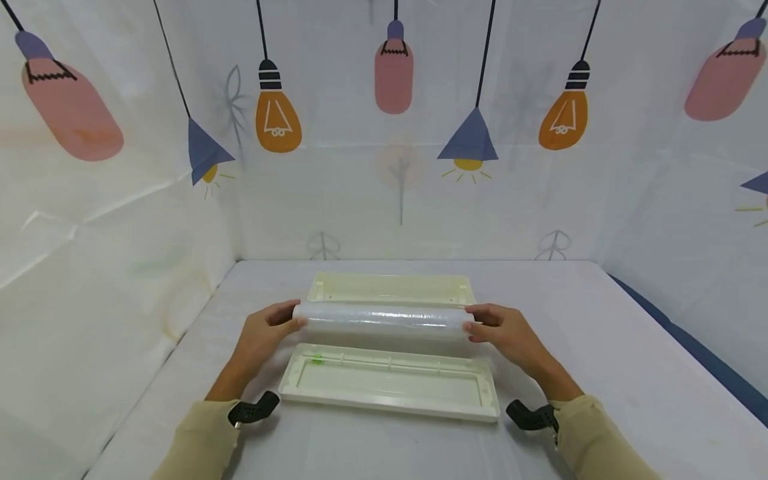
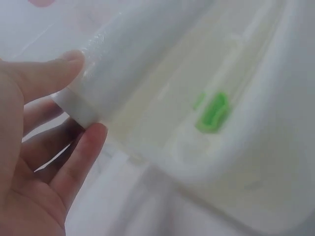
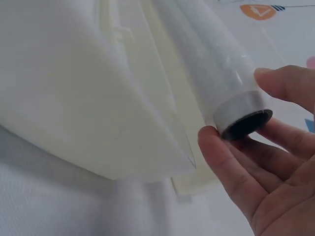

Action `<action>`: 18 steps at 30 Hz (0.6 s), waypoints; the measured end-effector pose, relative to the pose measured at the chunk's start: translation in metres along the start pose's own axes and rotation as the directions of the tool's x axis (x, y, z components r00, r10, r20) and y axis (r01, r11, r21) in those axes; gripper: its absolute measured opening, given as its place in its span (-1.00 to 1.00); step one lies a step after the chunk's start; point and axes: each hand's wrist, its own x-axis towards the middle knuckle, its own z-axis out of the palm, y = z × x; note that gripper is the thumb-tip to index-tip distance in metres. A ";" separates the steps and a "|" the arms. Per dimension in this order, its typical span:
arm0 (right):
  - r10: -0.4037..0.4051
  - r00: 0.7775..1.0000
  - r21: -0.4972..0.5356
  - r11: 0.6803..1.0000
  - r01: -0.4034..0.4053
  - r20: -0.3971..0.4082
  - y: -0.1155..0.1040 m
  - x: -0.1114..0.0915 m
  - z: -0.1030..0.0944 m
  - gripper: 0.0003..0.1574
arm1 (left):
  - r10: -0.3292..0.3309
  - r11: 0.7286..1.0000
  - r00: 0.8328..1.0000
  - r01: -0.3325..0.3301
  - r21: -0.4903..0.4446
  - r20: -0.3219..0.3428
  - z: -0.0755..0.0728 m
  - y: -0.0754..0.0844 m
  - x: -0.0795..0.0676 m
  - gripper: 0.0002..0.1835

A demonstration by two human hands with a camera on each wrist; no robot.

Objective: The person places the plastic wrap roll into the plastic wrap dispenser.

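Note:
A roll of plastic wrap [image 1: 384, 319] spans between both hands in the head view, held level across the middle. My left hand [image 1: 267, 333] grips its left end, thumb on the near side. At the other end my right hand [image 1: 507, 333] holds the roll; the right wrist view shows the hollow core end [image 3: 246, 123] between thumb and fingers. Behind the roll lies a cream plastic box [image 1: 393, 285], its front partly hidden by the roll. Nearer to me is a long cream lid [image 1: 390, 383] with a green piece [image 2: 214, 112] at its left.
Both boxes' parts rest on a white-covered table [image 1: 600, 347]. White sheets printed with lamps [image 1: 396, 200] enclose it at the back and sides. Black wrist mounts [image 1: 255, 408] sit on both forearms near the lid's ends.

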 end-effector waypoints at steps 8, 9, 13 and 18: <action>-0.033 0.999 0.037 0.999 0.034 -0.031 -0.001 0.006 0.003 -0.32 | -0.002 0.996 1.000 0.000 -0.093 -0.023 -0.002 0.011 0.002 -0.21; -0.031 0.999 0.044 0.998 0.033 -0.037 -0.002 0.007 0.003 -0.31 | -0.005 0.996 1.000 0.002 -0.089 -0.027 -0.002 0.012 0.002 -0.21; -0.022 0.998 0.057 0.998 0.025 -0.064 -0.006 0.009 -0.002 -0.30 | -0.009 0.997 0.999 0.006 -0.080 -0.041 0.002 0.017 0.007 -0.20; -0.005 0.998 0.071 0.997 0.010 -0.070 -0.011 0.014 -0.008 -0.29 | 0.012 0.996 0.999 -0.015 -0.091 -0.029 0.003 0.022 0.014 -0.20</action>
